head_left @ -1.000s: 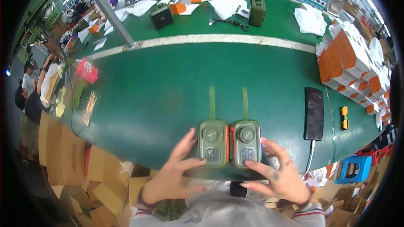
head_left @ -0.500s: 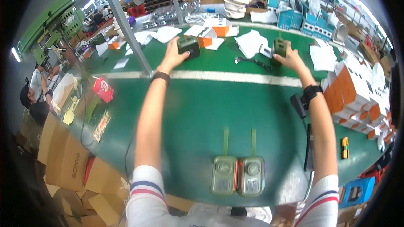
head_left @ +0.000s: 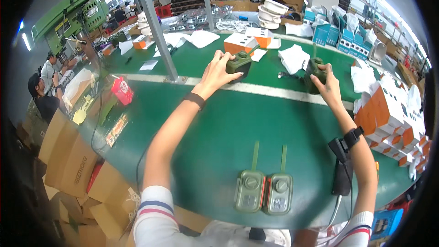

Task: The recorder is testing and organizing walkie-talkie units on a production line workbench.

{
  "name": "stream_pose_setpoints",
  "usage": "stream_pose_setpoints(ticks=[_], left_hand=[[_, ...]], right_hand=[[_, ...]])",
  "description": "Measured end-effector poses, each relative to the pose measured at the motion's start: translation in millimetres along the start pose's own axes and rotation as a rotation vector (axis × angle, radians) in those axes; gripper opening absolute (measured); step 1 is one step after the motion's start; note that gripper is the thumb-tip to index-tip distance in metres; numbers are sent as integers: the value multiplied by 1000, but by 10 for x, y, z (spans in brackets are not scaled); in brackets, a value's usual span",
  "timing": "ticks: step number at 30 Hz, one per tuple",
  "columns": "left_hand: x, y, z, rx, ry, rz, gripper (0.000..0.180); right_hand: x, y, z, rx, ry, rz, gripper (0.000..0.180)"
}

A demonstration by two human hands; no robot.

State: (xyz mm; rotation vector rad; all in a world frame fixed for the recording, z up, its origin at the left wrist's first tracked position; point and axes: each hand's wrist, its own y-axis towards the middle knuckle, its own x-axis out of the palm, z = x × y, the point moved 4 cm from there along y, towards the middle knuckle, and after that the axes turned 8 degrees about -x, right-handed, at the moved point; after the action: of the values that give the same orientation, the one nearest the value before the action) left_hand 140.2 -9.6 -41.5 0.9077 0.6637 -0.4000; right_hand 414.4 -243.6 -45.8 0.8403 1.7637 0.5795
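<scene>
My left hand (head_left: pixel 215 74) is closed around a small dark green boxy device (head_left: pixel 239 64) with a strap, held over the white strip across the bench. To the right, my right hand (head_left: pixel 328 86) grips a similar green device (head_left: pixel 313 69), its strap pointing up. Near my body, two more green devices lie side by side: a left one (head_left: pixel 250 191) and a right one (head_left: pixel 278 194). Each shows a round knob, and a flat green strap stretches away from it. A black cable end (head_left: pixel 284 76) lies between my hands, partly hidden by the right one.
White and orange boxes (head_left: pixel 388 110) are stacked at right; two more boxes (head_left: pixel 240 43) stand beyond my left hand. A metal post (head_left: pixel 157 32) rises at left. Cardboard cartons (head_left: pixel 75 164) lie lower left. People (head_left: pixel 45 91) work beyond a green drill press (head_left: pixel 68 18).
Both held devices have come nearer to me, and my left hand has also moved right, closer to my right hand. The whole view has shifted slightly. The two devices near my body stay put.
</scene>
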Motion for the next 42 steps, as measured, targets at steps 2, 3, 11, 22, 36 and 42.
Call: stream_pose_setpoints(ticks=[2, 3, 11, 22, 36, 42], left_hand=[[-133, -261, 279, 9, -20, -20, 51], [-204, -429, 370, -28, -41, -50, 52], [-424, -1470, 961, -59, 0, -156, 49], [-540, -1858, 1130, 208, -291, -138, 52], [-469, -1773, 1205, 318, -67, -41, 37], [-376, -1639, 1226, 231, -70, -61, 40]], right_hand=[[-114, -203, -547, -100, 62, -69, 41], [-81, -323, -762, -67, 124, -117, 41], [-316, -1228, -1566, 16, 204, -298, 41], [-334, -1383, -1633, -162, 215, -254, 44], [-348, -1321, -1639, -122, 236, -231, 40], [-295, -1275, -1659, -32, 280, -261, 41]])
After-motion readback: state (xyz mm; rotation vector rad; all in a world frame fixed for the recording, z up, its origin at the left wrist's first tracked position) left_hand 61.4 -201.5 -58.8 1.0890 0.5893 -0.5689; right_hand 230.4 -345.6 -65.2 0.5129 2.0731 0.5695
